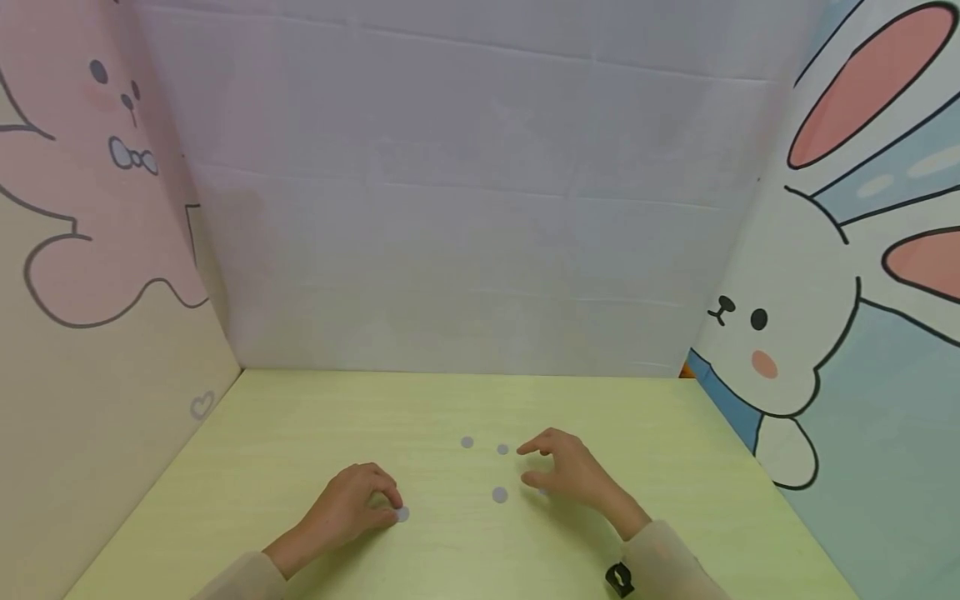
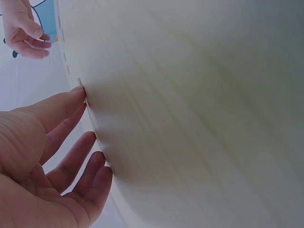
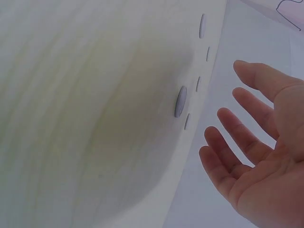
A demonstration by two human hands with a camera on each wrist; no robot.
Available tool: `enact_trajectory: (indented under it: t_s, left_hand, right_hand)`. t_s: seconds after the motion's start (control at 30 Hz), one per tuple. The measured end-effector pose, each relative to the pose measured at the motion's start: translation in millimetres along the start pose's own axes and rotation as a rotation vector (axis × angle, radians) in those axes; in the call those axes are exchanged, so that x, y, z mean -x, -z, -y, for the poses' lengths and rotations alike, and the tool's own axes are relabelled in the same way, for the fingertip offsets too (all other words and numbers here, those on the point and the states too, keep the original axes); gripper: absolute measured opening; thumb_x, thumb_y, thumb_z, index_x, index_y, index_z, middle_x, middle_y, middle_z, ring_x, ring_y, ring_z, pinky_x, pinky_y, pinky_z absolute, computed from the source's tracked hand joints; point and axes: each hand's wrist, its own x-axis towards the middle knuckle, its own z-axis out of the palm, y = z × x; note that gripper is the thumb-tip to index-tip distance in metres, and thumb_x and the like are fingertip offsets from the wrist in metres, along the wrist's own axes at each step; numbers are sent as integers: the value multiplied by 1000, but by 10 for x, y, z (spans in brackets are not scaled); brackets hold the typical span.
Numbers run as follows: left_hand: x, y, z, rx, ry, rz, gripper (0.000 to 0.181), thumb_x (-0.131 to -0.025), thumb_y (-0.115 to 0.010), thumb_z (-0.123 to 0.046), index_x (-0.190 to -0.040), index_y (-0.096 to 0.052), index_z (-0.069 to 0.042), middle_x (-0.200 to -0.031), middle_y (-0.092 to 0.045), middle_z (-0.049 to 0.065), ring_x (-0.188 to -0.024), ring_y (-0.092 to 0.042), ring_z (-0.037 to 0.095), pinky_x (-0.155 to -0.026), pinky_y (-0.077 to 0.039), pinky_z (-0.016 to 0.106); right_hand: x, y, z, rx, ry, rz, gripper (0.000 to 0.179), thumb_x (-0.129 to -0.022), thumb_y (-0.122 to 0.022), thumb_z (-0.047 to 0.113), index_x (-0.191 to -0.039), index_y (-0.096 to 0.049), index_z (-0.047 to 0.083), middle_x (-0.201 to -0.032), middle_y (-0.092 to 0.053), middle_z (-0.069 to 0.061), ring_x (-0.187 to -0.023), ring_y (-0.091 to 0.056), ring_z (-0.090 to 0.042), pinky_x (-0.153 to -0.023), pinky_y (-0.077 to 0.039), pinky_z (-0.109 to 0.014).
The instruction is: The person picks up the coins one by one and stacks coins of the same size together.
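My left hand (image 1: 345,506) is low over the table, left of centre. Its thumb and index fingertips pinch the edge of a small flat grey disc (image 1: 402,514); the left wrist view shows a thin sliver of this disc (image 2: 80,82) at the thumb tip. My right hand (image 1: 572,473) hovers above the table with fingers spread and nothing between them. Just left of it lie grey discs (image 1: 503,449), and one disc (image 1: 543,492) is partly hidden under its thumb. In the right wrist view a disc (image 3: 180,101) lies near the fingertips, apart from them.
Further discs lie on the pale yellow table (image 1: 337,417), one towards the back (image 1: 467,442) and one nearer the middle (image 1: 500,495). A white sheet (image 1: 465,208) closes off the back. Cartoon-printed panels (image 1: 885,400) stand on both sides.
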Motion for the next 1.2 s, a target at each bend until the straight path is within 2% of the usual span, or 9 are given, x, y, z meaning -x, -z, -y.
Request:
enact_trajectory:
  t_s: [0.4, 0.7, 0.97, 1.2]
  left_hand:
    - [-10, 23, -4, 8, 4, 9, 17, -80, -94, -25, -80, -78, -30, -101, -71, -15, -103, -65, 21, -95, -53, 52]
    - [-23, 34, -2, -24, -12, 12, 16, -81, -94, -25, -80, -79, -30, -100, -71, -15, -102, -66, 20, -94, -54, 51]
    - [-29, 51, -8, -28, -20, 19, 15, -81, -94, -25, -81, -80, -30, -101, -72, -15, -102, -66, 21, -94, -54, 51]
    - [-41, 72, -19, -39, -31, 10, 16, -81, -94, -25, -81, -79, -31, -101, -72, -16, -101, -66, 20, -93, -54, 50]
  right_hand:
    - [-112, -105, 46, 8, 26, -4, 35, -92, -84, 19, -123, -76, 5, -118, -72, -12, -107, -67, -36, -88, -56, -48]
    - [-366, -216, 112, 11, 20, 6, 35, -93, -82, 19, -126, -75, 6, -119, -71, -11, -106, -66, -33, -86, -55, -47]
    - [-562, -291, 179, 18, 12, 26, 37, -92, -83, 17, -126, -75, 4, -119, -70, -16, -106, -65, -37, -85, -55, -49]
    - [-680, -334, 246, 50, -20, 43, 37, -92, -82, 17, -127, -75, 6, -120, -68, -14, -107, -65, -34, -91, -55, -50]
